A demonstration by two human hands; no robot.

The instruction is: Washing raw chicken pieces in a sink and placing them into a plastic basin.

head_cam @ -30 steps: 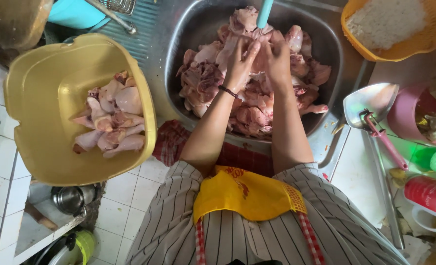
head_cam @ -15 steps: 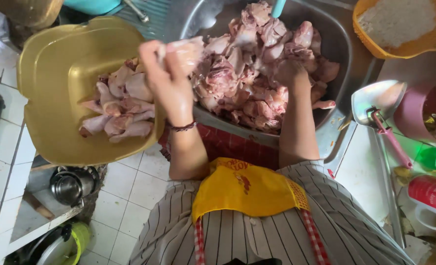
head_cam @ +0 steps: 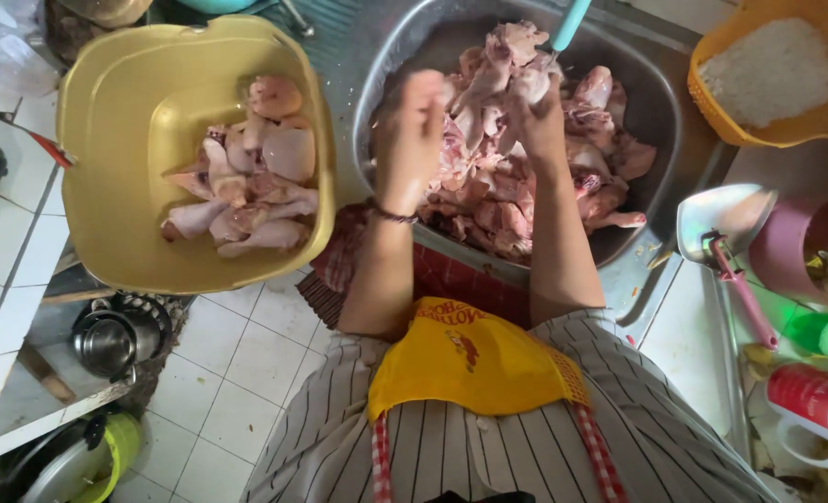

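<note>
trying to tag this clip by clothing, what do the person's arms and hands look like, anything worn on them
Both forearms are bare, and neither the left hand nor the right hand has a glove. The left wrist carries a thin dark band; the right wrist shows nothing. The short sleeves belong to a light shirt with thin dark vertical stripes and end near the elbows. No rings can be made out.

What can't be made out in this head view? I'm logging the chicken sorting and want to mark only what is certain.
- Left hand: motion-blurred, so whether it holds a piece is unclear.
- Right hand: its fingers sink among the raw chicken pieces, so its grip is hidden.
- Teal-handled tool: cut off by the top edge, its lower end buried in meat.
- Orange basket: cut off by the right edge.
</note>
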